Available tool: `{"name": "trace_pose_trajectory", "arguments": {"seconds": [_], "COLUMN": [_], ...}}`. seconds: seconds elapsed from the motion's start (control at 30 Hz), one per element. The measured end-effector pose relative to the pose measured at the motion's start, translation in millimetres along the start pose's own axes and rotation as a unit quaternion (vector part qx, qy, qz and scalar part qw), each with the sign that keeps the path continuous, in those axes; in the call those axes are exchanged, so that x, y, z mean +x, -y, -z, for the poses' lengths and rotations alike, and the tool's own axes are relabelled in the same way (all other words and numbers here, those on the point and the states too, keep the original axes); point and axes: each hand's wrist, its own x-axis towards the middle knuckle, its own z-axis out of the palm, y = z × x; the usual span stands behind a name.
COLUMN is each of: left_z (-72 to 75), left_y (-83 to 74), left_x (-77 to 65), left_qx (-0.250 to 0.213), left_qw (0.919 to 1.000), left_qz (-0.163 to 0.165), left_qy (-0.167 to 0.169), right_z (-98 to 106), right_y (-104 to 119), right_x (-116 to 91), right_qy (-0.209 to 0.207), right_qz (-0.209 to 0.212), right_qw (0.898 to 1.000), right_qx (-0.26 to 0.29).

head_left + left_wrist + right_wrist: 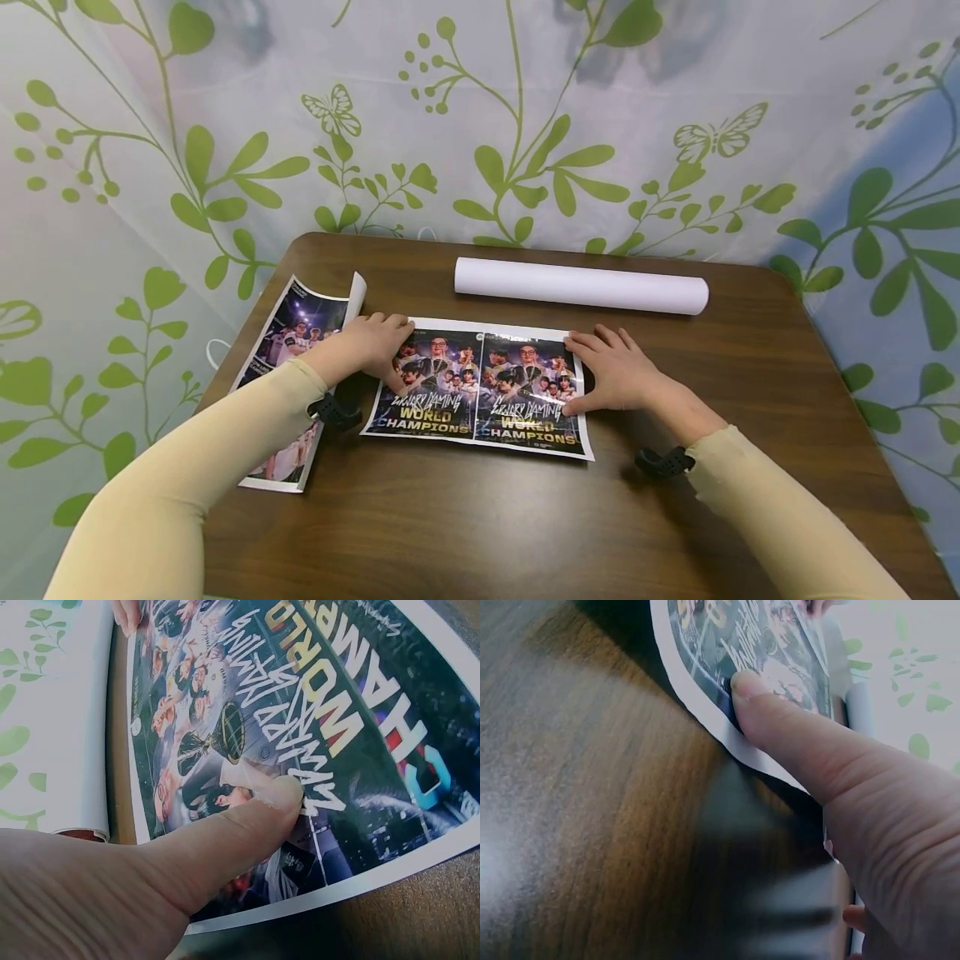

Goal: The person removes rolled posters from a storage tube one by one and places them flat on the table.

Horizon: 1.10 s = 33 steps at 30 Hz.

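Observation:
A glossy printed poster sheet (480,387) with two matching panels reading "WORLD CHAMPIONS" spans the gap between both hands at mid-table. My left hand (381,343) grips its left edge, the thumb (255,806) lying on the printed face. At the opposite edge my right hand (618,372) holds the sheet, its thumb (780,720) on top near the white border. In the right wrist view that edge bows up off the table, with a shadow below. The undersides of the fingers are mostly hidden.
A white paper roll (581,286) lies along the back of the brown wooden table (450,517). Left of the hands is another printed poster (288,333), one edge curled up, partly covered by the left forearm. A leaf-patterned curtain (525,125) hangs behind the table.

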Motion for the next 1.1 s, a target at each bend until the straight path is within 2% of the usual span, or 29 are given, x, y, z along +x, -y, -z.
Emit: {"name": "trace_pose_trajectory", "arguments": {"seconds": [0.57, 0.87, 1.1], "left_z": [1.3, 4.1, 7.4], "left_y": [-1.9, -5.5, -7.5], "left_x": [-4.9, -5.5, -7.4], "left_qx": [0.008, 0.036, 0.034], "left_qw": [1.0000, 0.9993, 0.9994], "left_qz": [-0.002, -0.013, -0.004], "left_qy": [0.004, 0.000, 0.007], "right_z": [-0.5, -5.0, -5.5], "right_y": [2.5, 0.8, 0.5], "right_x": [-3.2, -3.2, -2.9], "right_qy": [0.028, 0.027, 0.016], "right_qz": [-0.005, 0.001, 0.005], "right_qw": [1.000, 1.000, 1.000], "right_qx": [-0.002, 0.008, 0.020]}}
